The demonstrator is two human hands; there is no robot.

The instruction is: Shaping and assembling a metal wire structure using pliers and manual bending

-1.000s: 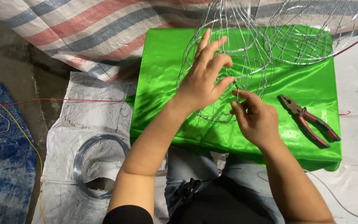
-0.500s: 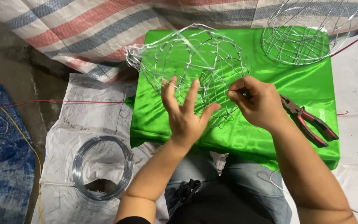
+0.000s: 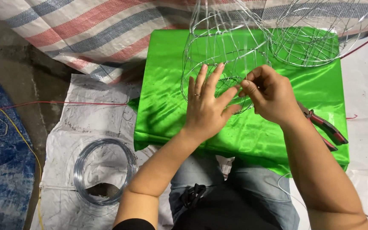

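Observation:
A round wire frame [image 3: 226, 47] stands upright on a table draped in shiny green cloth [image 3: 167, 110]. My left hand [image 3: 207, 106] rests flat against the frame's near rim, fingers spread. My right hand [image 3: 269, 93] pinches a thin wire at the same rim, fingers closed on it. A second wire frame [image 3: 320, 34] sits at the back right of the cloth. Red-handled pliers [image 3: 326, 130] lie on the cloth right of my right wrist, partly hidden by it.
A coil of bare wire [image 3: 105, 170] lies on a white sack on the floor at left. A striped tarp [image 3: 86, 34] covers the far floor. A blue sheet [image 3: 1, 170] with red and yellow cords sits far left.
The wire frame has been turned from lying on its side to standing upright. My left hand moved from under it to its near rim. My right hand stayed on the wire.

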